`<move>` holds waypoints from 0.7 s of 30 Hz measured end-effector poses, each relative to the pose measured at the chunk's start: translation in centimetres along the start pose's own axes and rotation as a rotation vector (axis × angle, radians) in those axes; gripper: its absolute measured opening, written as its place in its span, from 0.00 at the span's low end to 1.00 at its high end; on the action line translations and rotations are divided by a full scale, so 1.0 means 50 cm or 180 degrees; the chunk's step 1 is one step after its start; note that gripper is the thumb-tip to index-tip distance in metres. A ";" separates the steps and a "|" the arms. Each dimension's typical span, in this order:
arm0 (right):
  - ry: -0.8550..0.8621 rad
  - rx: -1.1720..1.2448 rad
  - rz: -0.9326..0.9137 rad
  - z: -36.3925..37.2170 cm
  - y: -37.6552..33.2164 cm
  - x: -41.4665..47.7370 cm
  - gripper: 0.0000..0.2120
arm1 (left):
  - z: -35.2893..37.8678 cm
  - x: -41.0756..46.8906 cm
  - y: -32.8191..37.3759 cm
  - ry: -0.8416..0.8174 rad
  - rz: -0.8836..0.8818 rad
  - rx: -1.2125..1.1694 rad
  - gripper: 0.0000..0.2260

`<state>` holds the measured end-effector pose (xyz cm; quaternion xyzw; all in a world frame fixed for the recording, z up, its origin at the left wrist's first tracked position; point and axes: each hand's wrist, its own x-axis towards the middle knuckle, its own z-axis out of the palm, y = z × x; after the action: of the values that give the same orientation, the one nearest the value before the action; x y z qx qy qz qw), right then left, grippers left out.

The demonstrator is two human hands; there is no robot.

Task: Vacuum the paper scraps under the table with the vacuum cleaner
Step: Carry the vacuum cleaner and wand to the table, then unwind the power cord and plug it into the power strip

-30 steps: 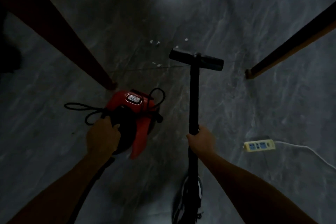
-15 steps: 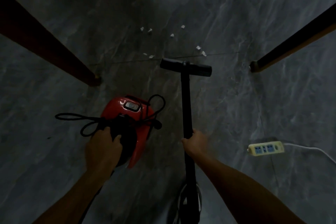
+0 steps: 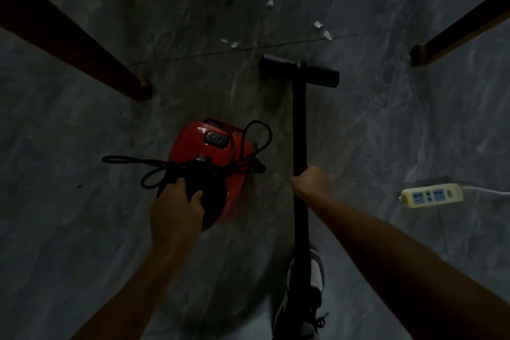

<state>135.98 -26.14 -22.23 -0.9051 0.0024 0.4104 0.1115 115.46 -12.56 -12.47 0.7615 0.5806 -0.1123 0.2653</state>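
A red canister vacuum cleaner (image 3: 193, 143) sits on the dark grey floor, its black power cord (image 3: 154, 165) looped loosely over it. My left hand (image 3: 176, 207) grips the black handle at its rear. My right hand (image 3: 310, 181) holds the black wand (image 3: 300, 124), whose T-shaped floor nozzle (image 3: 299, 71) rests on the floor. Several white paper scraps (image 3: 321, 29) lie scattered just beyond the nozzle, between the table legs.
Two wooden table legs slant down to the floor, one at the left (image 3: 82, 50) and one at the right (image 3: 452, 36). A cream power strip (image 3: 430, 195) with a white cable lies at the right. My shoe (image 3: 314, 279) shows beside the wand.
The view has tilted down and closer. The vacuum body and nozzle have come toward me, uncovering more scraps beyond the nozzle. Both hands keep their grips.
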 end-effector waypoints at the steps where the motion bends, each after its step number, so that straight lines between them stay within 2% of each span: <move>1: 0.0016 -0.0014 0.0094 0.001 -0.007 -0.004 0.18 | 0.002 -0.002 0.000 -0.0041 0.0020 0.0059 0.16; 3: 0.0078 0.0000 0.0083 -0.001 -0.020 -0.022 0.21 | 0.000 -0.006 -0.001 -0.0132 0.0071 0.0151 0.19; 6: 0.0094 0.0100 -0.0367 -0.010 -0.045 -0.085 0.21 | -0.011 -0.010 -0.004 -0.0273 0.0049 0.0053 0.23; 9: 0.0132 0.0246 -0.1491 -0.009 -0.073 -0.175 0.19 | -0.027 -0.012 -0.006 -0.0394 -0.0014 -0.0140 0.22; 12: -0.0250 -0.0151 -0.2488 0.020 -0.109 -0.257 0.20 | -0.036 -0.030 -0.014 -0.0419 -0.0010 -0.0103 0.21; 14: -0.0400 -0.0269 -0.2604 0.057 -0.130 -0.279 0.25 | -0.036 -0.045 -0.022 -0.0457 0.0011 -0.0025 0.23; 18: -0.0245 -0.0297 -0.2252 0.110 -0.169 -0.279 0.35 | -0.027 -0.044 -0.039 -0.0513 0.0123 0.0098 0.24; 21: 0.0196 -0.0463 -0.2223 0.123 -0.182 -0.268 0.30 | -0.011 -0.035 -0.050 -0.0489 0.0192 -0.0071 0.28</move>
<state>123.40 -17.17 -14.38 -0.8689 -0.3329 0.3191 0.1801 112.51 -13.23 -11.86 0.7647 0.5366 -0.1559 0.3208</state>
